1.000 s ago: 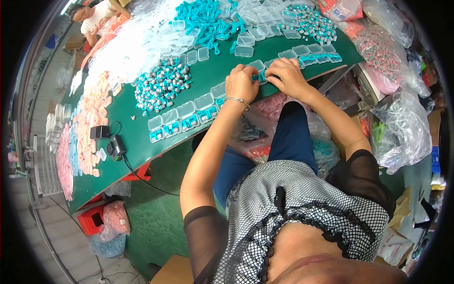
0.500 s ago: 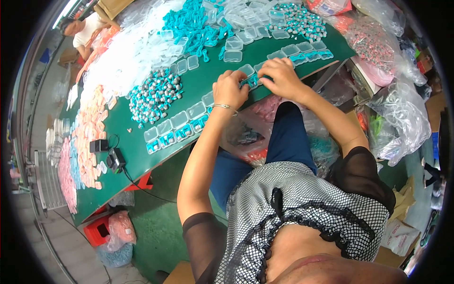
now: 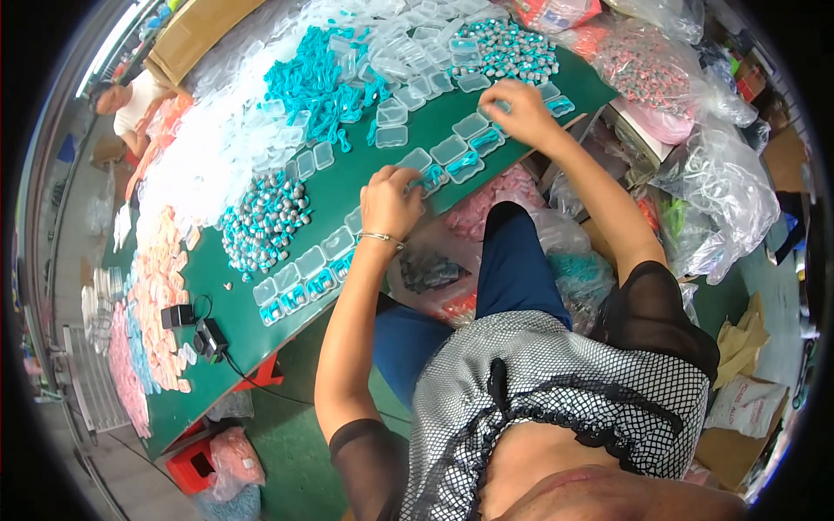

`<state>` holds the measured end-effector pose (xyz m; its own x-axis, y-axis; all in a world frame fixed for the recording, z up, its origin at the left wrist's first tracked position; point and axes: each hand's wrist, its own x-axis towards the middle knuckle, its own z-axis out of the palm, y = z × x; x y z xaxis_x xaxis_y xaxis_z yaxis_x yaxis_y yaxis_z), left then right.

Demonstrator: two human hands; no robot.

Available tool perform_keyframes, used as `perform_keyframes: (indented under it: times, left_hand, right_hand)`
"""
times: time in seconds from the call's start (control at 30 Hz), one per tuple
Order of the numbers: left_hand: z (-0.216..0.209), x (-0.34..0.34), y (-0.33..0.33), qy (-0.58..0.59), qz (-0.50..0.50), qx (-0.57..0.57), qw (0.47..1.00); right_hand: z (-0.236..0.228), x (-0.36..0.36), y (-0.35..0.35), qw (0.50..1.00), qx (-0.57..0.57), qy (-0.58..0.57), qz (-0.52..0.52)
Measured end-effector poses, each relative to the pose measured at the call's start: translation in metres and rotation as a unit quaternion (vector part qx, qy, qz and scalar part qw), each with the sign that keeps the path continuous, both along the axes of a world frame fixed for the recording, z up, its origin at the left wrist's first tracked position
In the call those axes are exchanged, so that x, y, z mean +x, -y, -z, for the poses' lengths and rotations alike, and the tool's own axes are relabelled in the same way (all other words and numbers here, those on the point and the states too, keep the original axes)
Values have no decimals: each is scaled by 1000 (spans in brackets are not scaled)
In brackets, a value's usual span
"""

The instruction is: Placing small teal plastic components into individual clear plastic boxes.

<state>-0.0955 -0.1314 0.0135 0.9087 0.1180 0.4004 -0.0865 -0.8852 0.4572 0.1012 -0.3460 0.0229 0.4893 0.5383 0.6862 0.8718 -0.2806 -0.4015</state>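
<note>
Along the near edge of the green table runs a row of small clear plastic boxes with open lids; a box in the middle holds teal cord. My left hand is bent over the row, its curled fingertips at a box with teal cord inside. Farther right, my right hand is above the row with thumb and fingers drawn together. What either set of fingertips grips is too small or hidden. At the left end, boxes hold teal cord with silvery pieces.
Beyond the row lie a heap of teal cords, a pile of grey-and-teal pieces and many clear boxes. Black devices with a cable sit left. Another person works far left. Filled plastic bags crowd the right.
My hands were close together at one box; now they are apart. The right hand has moved right along the row, the left slightly left. The whole view has shifted a little.
</note>
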Motion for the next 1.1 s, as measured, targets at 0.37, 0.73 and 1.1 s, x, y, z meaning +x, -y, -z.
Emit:
perform_keyframes:
  times: [0.37,0.73,1.1]
  left_hand:
    - [-22,-32,-36,7,-31,-111,993]
    - [-29,-78,-146,9,-232,-100,967]
    - [-11,-58,-129,-171,-231,241,927]
  right_hand:
    - [24,103,-3,950,-203,-6,239]
    - [14,113,-19,897,-344,182,209]
    - [10,109,-11,950,-217,124,186]
